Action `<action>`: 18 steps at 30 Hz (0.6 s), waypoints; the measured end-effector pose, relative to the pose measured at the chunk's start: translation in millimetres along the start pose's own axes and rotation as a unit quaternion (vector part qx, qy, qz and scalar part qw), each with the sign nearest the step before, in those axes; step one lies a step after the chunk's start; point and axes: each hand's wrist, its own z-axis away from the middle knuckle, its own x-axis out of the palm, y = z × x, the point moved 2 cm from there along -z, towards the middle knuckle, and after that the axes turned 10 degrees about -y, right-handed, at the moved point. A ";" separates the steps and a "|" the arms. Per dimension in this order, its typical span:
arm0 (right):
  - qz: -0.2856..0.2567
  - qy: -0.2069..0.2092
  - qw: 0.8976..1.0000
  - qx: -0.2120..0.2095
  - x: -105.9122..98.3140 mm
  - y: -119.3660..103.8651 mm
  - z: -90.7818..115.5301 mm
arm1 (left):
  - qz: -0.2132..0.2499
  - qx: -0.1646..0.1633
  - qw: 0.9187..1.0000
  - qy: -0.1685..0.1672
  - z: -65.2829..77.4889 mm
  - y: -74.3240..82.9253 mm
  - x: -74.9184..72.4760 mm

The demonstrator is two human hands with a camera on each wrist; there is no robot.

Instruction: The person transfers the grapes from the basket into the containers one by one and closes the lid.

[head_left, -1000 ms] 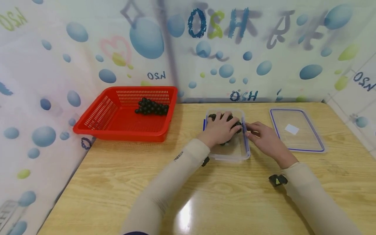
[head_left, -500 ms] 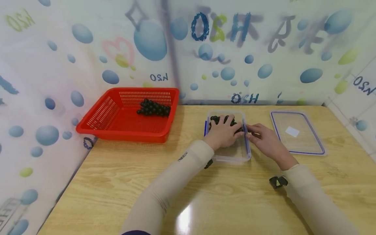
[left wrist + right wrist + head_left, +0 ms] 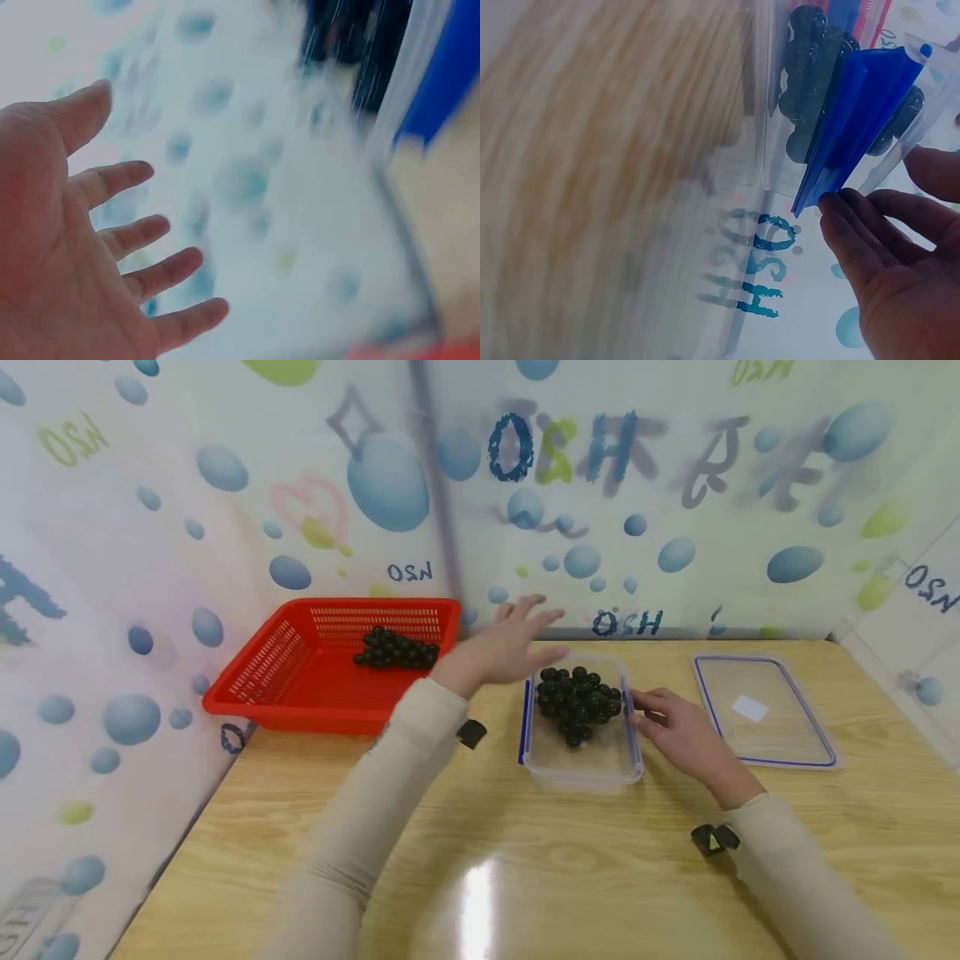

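In the head view, a bunch of dark grapes (image 3: 576,703) lies in a clear plastic container (image 3: 583,777) with blue side latches. My left hand (image 3: 501,647) is raised above the container's left side, fingers spread, holding nothing. The left wrist view shows its palm (image 3: 71,247) and spread fingers. My right hand (image 3: 681,733) rests against the container's right side. Seen from the right wrist, its fingertips touch the lower end of the folded-out blue latch (image 3: 862,112), with the thumb beside the rim.
A red plastic basket (image 3: 300,720) with a second bunch of dark grapes (image 3: 396,649) stands at the back left. The container's clear lid (image 3: 772,731), edged in blue, lies flat at the right. A patterned wall covering (image 3: 480,560) rises behind the wooden table (image 3: 570,877).
My left hand has lifted off the grapes in the container and moved up and left toward the basket, uncovering the bunch. My right hand has stayed at the container's right side.
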 end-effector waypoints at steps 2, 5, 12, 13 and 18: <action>0.001 0.000 1.000 0.005 -2.5 1.3 2.5 | 0.027 -0.017 0.999 0.017 10.4 -20.1 -28.6; 0.002 0.002 1.000 0.008 -3.5 3.3 4.9 | 0.051 -0.061 0.996 0.034 22.2 -57.9 -59.8; -0.020 0.005 1.000 -0.001 -0.7 5.1 4.2 | 0.040 -0.152 0.987 0.017 36.4 -142.2 -68.0; -0.019 0.006 1.000 -0.004 -0.7 5.4 3.7 | 0.034 -0.163 0.986 0.008 37.9 -150.0 -65.4; -0.007 0.018 1.000 -0.015 0.2 6.7 1.8 | 0.027 -0.217 0.975 -0.044 43.0 -181.5 -54.1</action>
